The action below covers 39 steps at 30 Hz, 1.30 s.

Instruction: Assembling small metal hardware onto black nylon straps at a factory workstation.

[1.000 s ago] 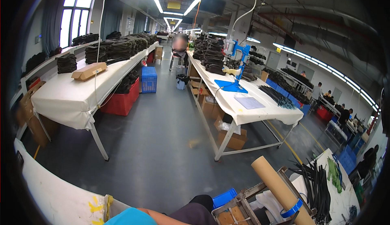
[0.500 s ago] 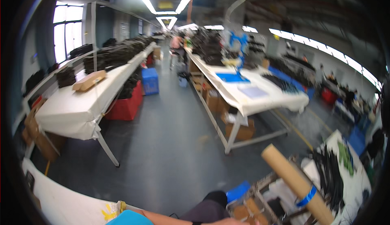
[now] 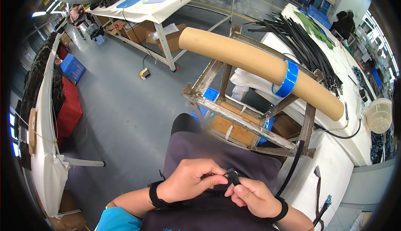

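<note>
Head view shows blue lettering (image 3: 173, 229) below held black strap (image 3: 233, 177).

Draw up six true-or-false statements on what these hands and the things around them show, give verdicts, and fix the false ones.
1. The fingertips of the left hand and right hand meet at a small black piece. True.
2. The right wrist is bare. False: it wears a black wristband.
3. A blue band goes around the cardboard tube. True.
4. The left hand grips the cardboard tube. False: it is apart from the tube, at the small black piece.
5. Green strips lie beside black strips. True.
6. Those strips lie on the floor. False: they lie on a white tabletop.
</note>
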Each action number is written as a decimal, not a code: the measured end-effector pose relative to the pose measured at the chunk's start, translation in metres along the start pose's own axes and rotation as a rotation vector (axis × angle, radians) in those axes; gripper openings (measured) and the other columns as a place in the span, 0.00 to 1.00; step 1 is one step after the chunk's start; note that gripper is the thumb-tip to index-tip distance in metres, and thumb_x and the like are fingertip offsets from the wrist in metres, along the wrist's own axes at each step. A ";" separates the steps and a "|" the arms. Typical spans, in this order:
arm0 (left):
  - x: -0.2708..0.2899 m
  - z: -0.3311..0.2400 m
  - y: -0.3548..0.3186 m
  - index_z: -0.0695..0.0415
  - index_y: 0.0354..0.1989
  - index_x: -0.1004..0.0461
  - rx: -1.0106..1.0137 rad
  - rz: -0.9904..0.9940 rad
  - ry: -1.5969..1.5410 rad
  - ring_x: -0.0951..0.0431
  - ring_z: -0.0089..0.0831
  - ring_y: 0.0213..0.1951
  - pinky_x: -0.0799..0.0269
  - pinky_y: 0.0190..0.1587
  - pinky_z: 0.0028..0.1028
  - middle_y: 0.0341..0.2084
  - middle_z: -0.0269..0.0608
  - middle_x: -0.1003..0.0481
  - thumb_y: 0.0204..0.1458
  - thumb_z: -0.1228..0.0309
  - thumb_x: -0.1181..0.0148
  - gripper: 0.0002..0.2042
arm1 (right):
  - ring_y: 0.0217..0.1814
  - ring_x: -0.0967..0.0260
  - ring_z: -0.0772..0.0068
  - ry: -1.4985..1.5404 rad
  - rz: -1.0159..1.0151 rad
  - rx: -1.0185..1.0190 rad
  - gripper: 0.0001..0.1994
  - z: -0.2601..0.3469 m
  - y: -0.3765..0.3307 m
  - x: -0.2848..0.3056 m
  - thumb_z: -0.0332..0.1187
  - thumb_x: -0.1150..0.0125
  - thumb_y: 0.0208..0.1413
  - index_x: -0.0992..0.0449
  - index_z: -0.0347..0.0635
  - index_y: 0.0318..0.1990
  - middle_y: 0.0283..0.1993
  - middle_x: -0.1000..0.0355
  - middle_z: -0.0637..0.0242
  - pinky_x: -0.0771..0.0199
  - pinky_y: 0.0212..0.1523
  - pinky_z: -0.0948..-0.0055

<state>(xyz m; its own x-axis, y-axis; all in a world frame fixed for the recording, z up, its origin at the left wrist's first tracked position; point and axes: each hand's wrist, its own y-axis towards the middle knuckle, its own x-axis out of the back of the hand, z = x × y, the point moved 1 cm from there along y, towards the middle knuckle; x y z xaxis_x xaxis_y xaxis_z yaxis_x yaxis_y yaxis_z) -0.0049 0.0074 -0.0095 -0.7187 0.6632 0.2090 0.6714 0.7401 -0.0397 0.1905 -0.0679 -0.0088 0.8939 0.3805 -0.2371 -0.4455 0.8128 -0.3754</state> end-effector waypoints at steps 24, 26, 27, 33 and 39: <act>0.097 -0.024 -0.013 0.56 0.27 0.22 -0.521 -0.258 0.570 0.25 0.29 0.20 0.34 0.20 0.25 0.19 0.35 0.26 0.38 0.69 0.30 0.09 | 0.31 0.38 0.83 -0.103 0.096 -0.410 0.14 -0.059 -0.094 0.053 0.35 0.55 0.65 0.27 0.36 0.47 0.27 0.34 0.73 0.36 0.36 0.82; 0.101 -0.030 -0.014 0.55 0.26 0.23 -0.226 -0.222 0.583 0.26 0.31 0.20 0.33 0.22 0.27 0.19 0.36 0.26 0.40 0.68 0.31 0.07 | 0.38 0.32 0.73 -0.086 0.000 -0.516 0.16 -0.075 -0.098 0.065 0.38 0.47 0.61 0.29 0.35 0.48 0.34 0.30 0.65 0.33 0.42 0.76; 0.094 -0.031 -0.010 0.55 0.26 0.23 -0.229 -0.222 0.584 0.26 0.31 0.20 0.33 0.22 0.27 0.19 0.36 0.26 0.40 0.68 0.31 0.07 | 0.38 0.32 0.73 -0.087 -0.001 -0.514 0.16 -0.078 -0.101 0.065 0.38 0.47 0.61 0.29 0.35 0.48 0.34 0.30 0.65 0.33 0.42 0.76; 0.024 -0.018 0.012 0.55 0.29 0.22 -0.370 0.061 0.387 0.26 0.31 0.20 0.33 0.21 0.26 0.19 0.34 0.27 0.42 0.69 0.32 0.07 | 0.56 0.37 0.51 -0.857 -0.295 0.377 0.35 -0.003 -0.024 0.021 0.42 0.28 0.41 0.37 0.36 0.55 0.54 0.35 0.52 0.37 0.56 0.61; 0.017 -0.010 0.023 0.57 0.30 0.22 -0.287 0.198 0.188 0.25 0.31 0.22 0.31 0.24 0.26 0.22 0.34 0.24 0.44 0.69 0.33 0.07 | 0.41 0.26 0.63 -0.480 -0.273 0.373 0.21 -0.012 0.005 0.000 0.29 0.33 0.48 0.33 0.35 0.50 0.46 0.29 0.56 0.23 0.39 0.73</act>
<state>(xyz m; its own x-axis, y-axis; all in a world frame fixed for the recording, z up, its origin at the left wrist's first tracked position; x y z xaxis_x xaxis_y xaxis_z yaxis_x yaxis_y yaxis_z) 0.0003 0.0347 0.0025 -0.5426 0.7381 0.4009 0.8360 0.5210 0.1722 0.1879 -0.0685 -0.0216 0.9337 0.2231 0.2800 -0.2296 0.9732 -0.0099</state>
